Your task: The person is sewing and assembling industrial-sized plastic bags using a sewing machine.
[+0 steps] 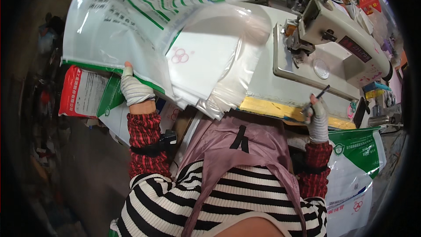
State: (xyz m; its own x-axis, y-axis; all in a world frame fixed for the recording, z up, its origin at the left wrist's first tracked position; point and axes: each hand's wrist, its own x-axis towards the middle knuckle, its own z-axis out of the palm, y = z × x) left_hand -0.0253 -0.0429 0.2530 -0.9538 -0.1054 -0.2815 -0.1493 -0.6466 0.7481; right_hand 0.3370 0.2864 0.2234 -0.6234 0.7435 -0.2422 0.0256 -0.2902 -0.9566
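My left hand [135,87], in a pale fingerless glove, is closed on the green-banded near edge of a large white printed bag [118,39]. The bag curves up and away toward the far left. A clear plastic liner [234,70] spreads out from it across the table. My right hand [318,116], gloved the same way, is raised over the table's yellow front edge [274,107]. Its fingers are closed round a slim dark tool [323,91] whose kind I cannot make out. Beyond that hand stands a cream industrial sewing machine [333,35].
Red and white printed bags [83,92] lie below the left edge of the held bag. At the right, a green and white bag [357,153] hangs beside the table. Clutter, including a red package [367,0], sits behind the sewing machine.
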